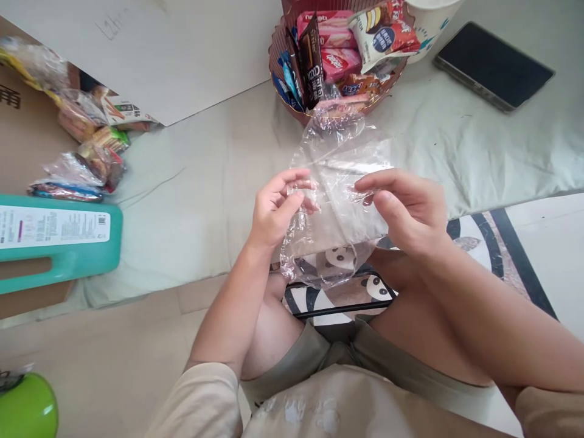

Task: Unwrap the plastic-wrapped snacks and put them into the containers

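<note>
A crinkled clear plastic bag is stretched between my two hands above my lap, its lower edge hanging over my knees. My left hand grips its left side, thumb and fingers curled on the film. On the opposite side my right hand pinches the film between thumb and fingers. Only see-through folds show in the bag; I make out nothing inside it. Just beyond its top edge stands a ribbed, pinkish basket filled with wrapped snacks.
A dark phone lies at the back right, near a white paper cup. To the left are a teal jug, several bagged snacks and a white board. A green bin stands on the floor.
</note>
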Demonstrator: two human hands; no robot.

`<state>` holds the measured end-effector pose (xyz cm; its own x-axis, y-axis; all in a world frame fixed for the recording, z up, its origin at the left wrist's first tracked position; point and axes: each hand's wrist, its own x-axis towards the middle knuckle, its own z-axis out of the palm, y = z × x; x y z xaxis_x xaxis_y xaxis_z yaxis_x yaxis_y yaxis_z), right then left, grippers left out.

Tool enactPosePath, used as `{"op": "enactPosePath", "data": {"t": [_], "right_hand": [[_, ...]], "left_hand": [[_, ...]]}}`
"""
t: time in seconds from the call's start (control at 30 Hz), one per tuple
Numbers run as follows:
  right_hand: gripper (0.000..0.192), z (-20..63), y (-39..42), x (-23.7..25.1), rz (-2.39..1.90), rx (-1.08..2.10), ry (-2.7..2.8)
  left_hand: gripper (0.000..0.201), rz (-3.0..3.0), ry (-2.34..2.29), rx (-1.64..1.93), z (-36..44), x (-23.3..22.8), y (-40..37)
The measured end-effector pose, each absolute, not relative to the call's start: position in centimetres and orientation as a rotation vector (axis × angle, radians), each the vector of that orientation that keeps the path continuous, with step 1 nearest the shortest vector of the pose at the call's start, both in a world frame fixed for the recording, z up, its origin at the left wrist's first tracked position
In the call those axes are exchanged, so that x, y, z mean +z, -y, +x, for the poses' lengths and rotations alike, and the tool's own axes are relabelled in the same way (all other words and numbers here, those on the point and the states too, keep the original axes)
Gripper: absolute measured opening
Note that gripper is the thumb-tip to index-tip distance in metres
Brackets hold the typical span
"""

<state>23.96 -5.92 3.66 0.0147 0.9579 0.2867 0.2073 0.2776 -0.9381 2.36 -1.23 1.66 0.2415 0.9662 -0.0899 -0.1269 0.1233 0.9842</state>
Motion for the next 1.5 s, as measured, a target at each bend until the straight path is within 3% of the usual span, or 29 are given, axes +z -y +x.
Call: {"op": "enactPosePath", "data": {"t": [0.13,0.2,0.3,0.5,0.7,0.9,1.03,1.33,1.5], "right_hand": [[0.012,24.1,6.2,3.4,-1.133,0.803,1.376],[0.022,24.2,6.1,3.3,-1.161,0.796,1.36],[0.036,24.4,5.8,2.9,-1.184,0.769,1.376],[0.033,24.5,5.1,1.8,-1.31,0.612,1.415],[0.006,24.6,4.9,2.3,-1.474,0.256,1.542],[0.008,24.2,5.6,3.3,-1.296,0.146,1.624],[0.017,23.8,6.1,3.5,-1.057,0.449,1.618],[0.031,22.8,5.4,2.6,-1.238,1.164,0.965],[0.037,22.5,4.9,2.4,-1.225,1.533,0.865]], "left_hand": [[0.052,1.181,-0.972,0.971,2.1,1.5,1.6],[0.053,1.215,-0.998,0.949,2.1,1.6,1.8],[0.042,1.295,-1.051,0.992,2.2,1.5,2.0],[0.017,1.433,-1.145,1.138,2.4,0.6,1.5],[0.003,1.793,-1.003,1.266,1.9,-0.5,0.7],[0.038,1.926,-0.917,1.284,1.6,1.3,1.2],[0.04,1.762,-0.827,1.288,2.1,2.4,1.9],[0.038,1.226,-0.961,1.077,3.1,1.9,1.9],[0.037,0.94,-1.127,1.163,3.2,1.5,0.5]]}}
